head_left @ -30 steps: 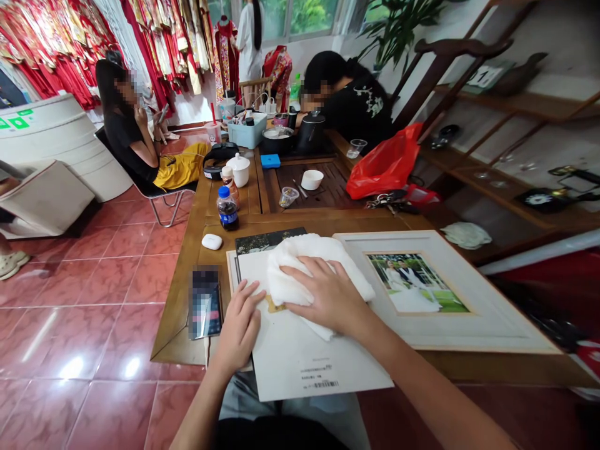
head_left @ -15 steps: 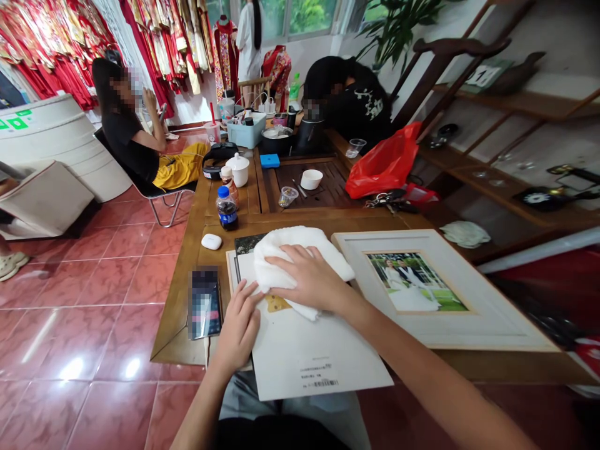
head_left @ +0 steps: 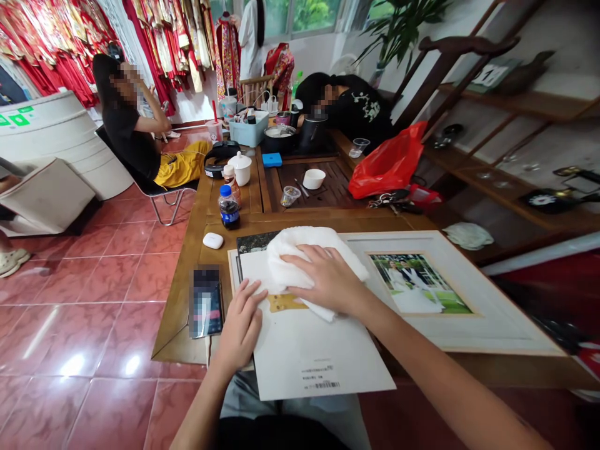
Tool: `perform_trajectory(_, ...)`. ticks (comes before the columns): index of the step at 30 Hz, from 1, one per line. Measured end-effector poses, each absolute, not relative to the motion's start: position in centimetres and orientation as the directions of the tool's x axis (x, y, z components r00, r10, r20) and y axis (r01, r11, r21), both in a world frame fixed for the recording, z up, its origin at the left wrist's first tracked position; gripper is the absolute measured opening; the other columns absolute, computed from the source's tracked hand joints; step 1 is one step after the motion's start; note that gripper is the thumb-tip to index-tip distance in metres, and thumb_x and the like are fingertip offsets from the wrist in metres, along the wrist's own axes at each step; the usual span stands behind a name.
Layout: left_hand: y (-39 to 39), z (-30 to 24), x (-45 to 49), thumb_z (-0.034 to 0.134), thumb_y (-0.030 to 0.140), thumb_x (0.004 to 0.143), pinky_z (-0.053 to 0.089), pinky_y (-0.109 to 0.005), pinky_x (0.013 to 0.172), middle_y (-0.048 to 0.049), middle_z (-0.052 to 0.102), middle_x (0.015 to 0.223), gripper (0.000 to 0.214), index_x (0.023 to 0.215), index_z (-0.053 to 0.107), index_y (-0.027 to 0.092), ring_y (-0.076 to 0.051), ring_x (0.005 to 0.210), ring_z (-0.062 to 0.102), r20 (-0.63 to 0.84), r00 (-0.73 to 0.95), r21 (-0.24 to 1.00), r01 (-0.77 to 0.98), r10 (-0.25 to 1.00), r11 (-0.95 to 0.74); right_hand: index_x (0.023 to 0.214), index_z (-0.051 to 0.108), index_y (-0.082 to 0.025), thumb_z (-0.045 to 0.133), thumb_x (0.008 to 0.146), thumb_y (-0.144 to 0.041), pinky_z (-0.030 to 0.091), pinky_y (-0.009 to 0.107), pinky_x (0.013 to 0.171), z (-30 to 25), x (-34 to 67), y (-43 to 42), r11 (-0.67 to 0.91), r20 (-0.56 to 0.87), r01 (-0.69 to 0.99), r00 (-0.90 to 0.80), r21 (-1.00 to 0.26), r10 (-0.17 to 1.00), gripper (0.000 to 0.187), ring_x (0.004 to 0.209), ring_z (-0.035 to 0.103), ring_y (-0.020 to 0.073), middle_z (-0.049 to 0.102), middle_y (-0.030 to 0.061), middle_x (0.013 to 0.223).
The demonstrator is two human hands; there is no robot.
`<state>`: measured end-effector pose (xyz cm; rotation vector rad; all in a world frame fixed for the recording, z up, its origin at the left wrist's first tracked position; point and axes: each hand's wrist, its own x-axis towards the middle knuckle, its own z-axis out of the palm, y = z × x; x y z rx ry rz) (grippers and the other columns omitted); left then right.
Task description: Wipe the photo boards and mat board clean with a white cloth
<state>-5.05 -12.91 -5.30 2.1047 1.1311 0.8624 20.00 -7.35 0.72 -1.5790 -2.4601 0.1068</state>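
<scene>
A white rectangular cover or board (head_left: 323, 350) with a small printed barcode and a gold-coloured patch (head_left: 285, 303) lies in front of me, its near end past the table edge. My right hand (head_left: 328, 281) holds a folded white towel (head_left: 309, 240) down on it, fingers curved over the cloth and thumb along its lower side. My left hand (head_left: 244, 322) rests open at the board's left edge, fingers spread. A dark speckled panel (head_left: 253, 242) shows beneath, at the upper left. To the right lies a framed wedding photo (head_left: 417, 282), partly overlapped by the towel.
On the wooden table (head_left: 175, 331) are a phone (head_left: 206, 301) with a cable, a white earbud case (head_left: 212, 240), a cola bottle (head_left: 229, 207), a lidded white cup (head_left: 240, 169) and a red plastic bag (head_left: 389, 162). Two people sit beyond. Shelves (head_left: 525, 106) stand at right.
My right hand and the towel have slid to the right across the board, uncovering more of the gold patch. My left hand stays almost where it was.
</scene>
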Motion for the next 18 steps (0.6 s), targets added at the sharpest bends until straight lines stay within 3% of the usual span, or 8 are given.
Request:
perform_trajectory(7,-12.8,-5.3,-5.0,0.033,0.027,0.110,0.024,-0.054,0.126,-0.0072,0.040,0.161,0.039,0.145,0.048,0.027,-0.026,0.158,0.018,0.258,0.426,0.739,0.492,0.867,-0.461,0.140,0.059,-0.025,0.055,0.093,-0.053,0.037,0.052,0.099,0.2,22.1,-8.0,0.342,0.178,0.928,-0.314,-0.151,0.932,0.055,0.126,0.050,0.0355,0.056,0.0179,0.140)
perform_trajectory(18,-12.8,-5.3,-5.1,0.035,0.025,0.109,0.024,-0.053,0.126,-0.0078,0.041,0.160,0.033,0.137,0.051,0.025,-0.025,0.157,0.019,0.276,0.423,0.737,0.483,0.863,-0.472,0.135,0.063,-0.025,0.074,0.079,-0.051,0.035,0.054,0.102,1.8,18.8,-13.1,0.553,0.133,0.789,-0.538,-0.267,0.832,0.063,0.121,0.052,0.0363,0.058,0.0180,0.136)
